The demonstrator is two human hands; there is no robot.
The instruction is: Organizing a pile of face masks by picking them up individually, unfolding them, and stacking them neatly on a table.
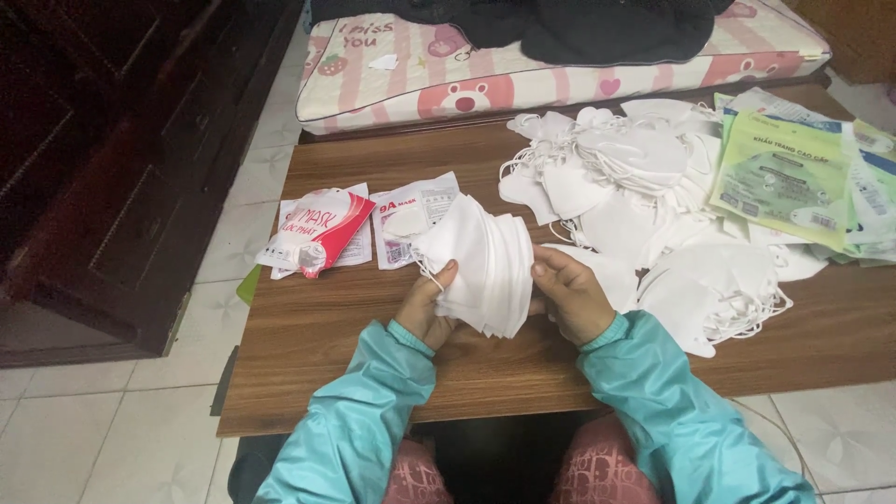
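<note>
Hands in teal sleeves grip a thick stack of white face masks (485, 266) above a low wooden table (373, 373), seen from the wearer's own head camera. Left hand (427, 308) is closed on the stack's near left edge, thumb on top and fingers tucked beneath, with a thin ear loop hanging by the thumb. Right hand (571, 294) is closed on the right side of the same stack, fingers curled against its edge. Both hands hold the stack fanned and tilted, just over the middle of the tabletop, close to the person's body.

To the left of the stack, two flat mask packets lie on the wood: a red and white packet (317, 233) lying over another pale wrapper, and a clear packet with grey print (411, 219) just beside it, partly hidden behind the held masks. To the right, a loose heap of white masks (644, 196) with tangled ear loops spreads across the table from its far edge to near the right hand. Beyond that heap, at the table's right end, sits a pile of green packets (784, 177).

Behind the table lies a pink striped mattress (448, 79) with cartoon bear prints, dark cloth (579, 28) heaped on top. Pale floor tiles (103, 420) and dark wooden furniture (103, 168) fill the left side.
</note>
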